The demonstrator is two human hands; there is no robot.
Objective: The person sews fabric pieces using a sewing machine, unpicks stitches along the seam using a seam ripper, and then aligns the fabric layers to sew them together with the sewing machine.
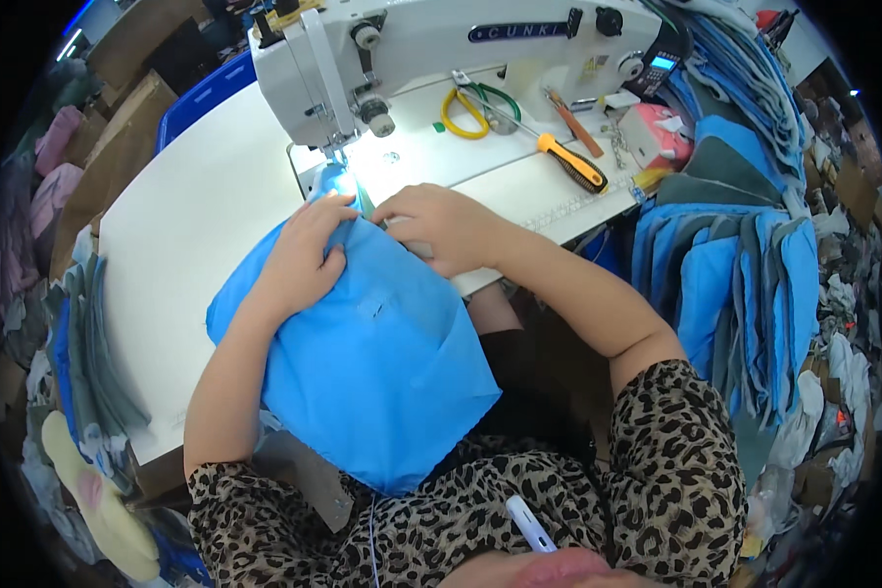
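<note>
A blue piece of cloth [377,363] runs from under the sewing machine's needle area [338,157] down over the table's front edge to my lap. My left hand [304,255] lies on its upper left part, fingertips close to the presser foot, thumb apart, gathering the cloth beneath. At the cloth's upper right edge, my right hand [446,230] has bent fingers closed on the edge; its fingertips are partly hidden. The machine's lamp lights the cloth brightly in front of the needle. A small dark mark shows mid-cloth.
The white sewing machine [431,49] spans the table's back. Behind my right hand lie scissors [470,106] with yellow and green handles and an orange screwdriver [573,162]. Stacked blue and grey pieces [725,284] hang at the right; more grey pieces [93,353] hang over the left edge.
</note>
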